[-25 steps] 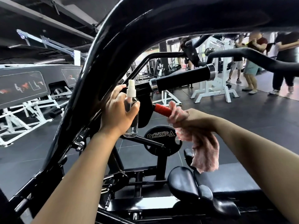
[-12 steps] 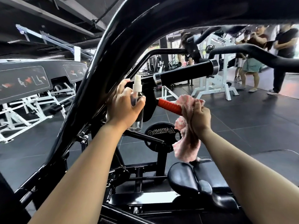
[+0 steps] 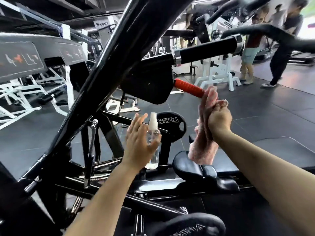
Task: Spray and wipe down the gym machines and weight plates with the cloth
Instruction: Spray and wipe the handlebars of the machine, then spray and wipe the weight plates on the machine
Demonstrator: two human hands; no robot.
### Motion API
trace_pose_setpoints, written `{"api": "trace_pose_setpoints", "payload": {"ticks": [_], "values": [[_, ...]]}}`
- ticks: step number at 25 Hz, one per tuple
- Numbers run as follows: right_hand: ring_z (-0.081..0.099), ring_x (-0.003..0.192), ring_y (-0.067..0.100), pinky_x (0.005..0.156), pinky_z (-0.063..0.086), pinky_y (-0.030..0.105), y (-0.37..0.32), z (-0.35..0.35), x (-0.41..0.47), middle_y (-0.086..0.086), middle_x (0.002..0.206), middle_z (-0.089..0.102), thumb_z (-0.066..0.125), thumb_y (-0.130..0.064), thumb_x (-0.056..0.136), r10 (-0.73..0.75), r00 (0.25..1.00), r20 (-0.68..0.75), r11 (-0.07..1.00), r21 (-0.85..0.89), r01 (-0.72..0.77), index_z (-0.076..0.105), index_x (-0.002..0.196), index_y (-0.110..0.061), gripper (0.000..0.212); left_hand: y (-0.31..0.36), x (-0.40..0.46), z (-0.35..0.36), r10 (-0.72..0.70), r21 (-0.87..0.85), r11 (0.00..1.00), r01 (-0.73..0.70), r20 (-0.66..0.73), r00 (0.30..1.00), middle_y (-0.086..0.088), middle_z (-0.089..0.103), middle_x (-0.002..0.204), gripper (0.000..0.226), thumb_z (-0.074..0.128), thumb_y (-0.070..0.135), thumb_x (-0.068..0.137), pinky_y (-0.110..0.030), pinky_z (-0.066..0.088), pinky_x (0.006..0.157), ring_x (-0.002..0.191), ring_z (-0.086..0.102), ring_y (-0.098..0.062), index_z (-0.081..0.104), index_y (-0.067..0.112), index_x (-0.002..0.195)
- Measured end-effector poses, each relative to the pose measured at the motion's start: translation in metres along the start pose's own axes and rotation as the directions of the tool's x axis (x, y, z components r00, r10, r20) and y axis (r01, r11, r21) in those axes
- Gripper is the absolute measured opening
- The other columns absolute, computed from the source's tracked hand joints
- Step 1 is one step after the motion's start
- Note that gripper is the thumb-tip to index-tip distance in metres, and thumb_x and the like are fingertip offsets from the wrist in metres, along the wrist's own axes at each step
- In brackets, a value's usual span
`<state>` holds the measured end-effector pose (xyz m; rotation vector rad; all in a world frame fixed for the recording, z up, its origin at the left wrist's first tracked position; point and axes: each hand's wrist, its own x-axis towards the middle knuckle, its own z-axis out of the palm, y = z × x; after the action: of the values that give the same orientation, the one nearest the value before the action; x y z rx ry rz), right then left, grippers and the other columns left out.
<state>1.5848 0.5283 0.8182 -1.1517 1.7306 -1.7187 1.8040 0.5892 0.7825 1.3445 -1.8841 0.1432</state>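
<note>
My left hand (image 3: 138, 142) holds a small clear spray bottle (image 3: 154, 157) with a white nozzle, thumb across its front and fingers stretched up behind it. It is low, in front of the black Olympia weight plate (image 3: 172, 123). My right hand (image 3: 219, 120) grips a pink cloth (image 3: 202, 150) that is bunched round the outer tip of the machine's red handle (image 3: 187, 87). The rest of the cloth hangs below my fist. A thick black frame tube (image 3: 109, 65) runs diagonally across the left of the view.
A black padded grip bar (image 3: 204, 51) sticks out above the red handle. Black seat pads (image 3: 187, 166) lie under my right arm. White racks (image 3: 219, 72) and several people (image 3: 281, 48) stand at the back right on dark rubber flooring.
My left hand has dropped with the bottle from beside the frame tube down to the weight plate. My right hand has slid the cloth outward to the red handle's tip.
</note>
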Motion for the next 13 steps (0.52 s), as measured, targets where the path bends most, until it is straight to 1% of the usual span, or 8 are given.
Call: {"api": "trace_pose_setpoints", "payload": {"ticks": [1,3,5,7,8,9,11,13], "values": [[0.053,0.112,0.036,0.090,0.034,0.032,0.010,-0.002,-0.013,0.022,0.116,0.060,0.028,-0.025,0.103,-0.033,0.999,0.031,0.999,-0.024,0.034,0.057,0.113,0.003,0.042,-0.005,-0.016,0.008,-0.042,-0.089,0.995,0.049,0.074,0.996,-0.005,0.046,0.135,0.052,0.033,0.052,0.083,-0.039,0.029,0.111,0.131,0.035,-0.018,0.057,0.009,0.098],[0.058,0.098,0.032,0.087,0.041,0.035,0.038,-0.003,-0.044,0.016,0.101,0.065,0.030,-0.033,0.101,-0.040,0.988,0.150,0.997,-0.057,0.049,0.061,0.101,-0.001,0.044,-0.012,-0.048,0.022,-0.119,-0.321,0.928,0.189,0.227,0.967,-0.006,0.055,0.105,0.039,0.038,0.053,0.082,-0.042,0.049,0.089,0.097,0.053,-0.013,0.053,0.018,0.091],[0.057,0.086,0.024,0.081,0.043,0.032,0.066,-0.006,-0.076,0.006,0.089,0.064,0.038,-0.037,0.098,0.043,0.960,0.276,0.998,-0.053,-0.030,0.059,0.091,-0.010,0.035,-0.009,-0.075,0.032,-0.181,-0.457,0.822,0.338,0.354,0.918,-0.007,0.055,0.087,0.035,0.043,0.057,0.075,-0.043,0.051,0.074,0.078,0.056,-0.016,0.050,0.025,0.085],[0.057,0.095,0.022,0.090,0.043,0.032,0.091,-0.013,-0.106,0.006,0.099,0.062,0.049,-0.029,0.095,0.122,0.937,0.328,0.992,-0.069,-0.105,0.056,0.104,-0.012,0.021,-0.003,-0.099,0.040,-0.195,-0.519,0.719,0.463,0.488,0.851,-0.005,0.059,0.086,0.038,0.051,0.058,0.069,-0.029,0.052,0.072,0.078,0.060,-0.006,0.054,0.024,0.085],[0.054,0.098,0.020,0.090,0.041,0.027,0.100,-0.019,-0.120,0.006,0.101,0.061,0.051,-0.020,0.095,0.155,0.922,0.356,0.987,-0.094,-0.130,0.055,0.111,-0.008,0.021,0.002,-0.110,0.042,-0.165,-0.535,0.693,0.483,0.535,0.829,-0.002,0.059,0.090,0.036,0.055,0.057,0.067,-0.019,0.049,0.074,0.081,0.059,0.002,0.058,0.026,0.083],[0.053,0.097,0.018,0.085,0.041,0.020,0.106,-0.025,-0.133,0.006,0.100,0.060,0.052,-0.013,0.095,0.169,0.894,0.414,0.985,-0.112,-0.134,0.055,0.112,-0.005,0.019,0.006,-0.117,0.044,-0.127,-0.548,0.675,0.493,0.573,0.810,0.001,0.058,0.101,0.035,0.057,0.058,0.065,-0.015,0.047,0.081,0.091,0.058,0.003,0.061,0.029,0.085],[0.058,0.090,0.011,0.076,0.043,0.015,0.110,-0.036,-0.156,0.005,0.094,0.063,0.053,-0.007,0.093,0.187,0.801,0.569,0.981,-0.151,-0.122,0.060,0.105,-0.004,0.014,0.015,-0.129,0.046,-0.064,-0.566,0.618,0.546,0.656,0.752,0.008,0.048,0.126,0.047,0.061,0.060,0.058,-0.026,0.043,0.098,0.115,0.053,-0.008,0.066,0.031,0.094],[0.060,0.070,-0.003,0.066,0.045,0.010,0.110,-0.046,-0.171,0.000,0.082,0.066,0.054,-0.005,0.092,0.222,0.713,0.665,0.975,-0.150,-0.164,0.065,0.096,-0.005,0.011,0.025,-0.138,0.047,-0.029,-0.568,0.559,0.604,0.715,0.699,0.013,0.039,0.132,0.052,0.063,0.058,0.053,-0.027,0.041,0.101,0.119,0.049,-0.009,0.064,0.030,0.097]]}}
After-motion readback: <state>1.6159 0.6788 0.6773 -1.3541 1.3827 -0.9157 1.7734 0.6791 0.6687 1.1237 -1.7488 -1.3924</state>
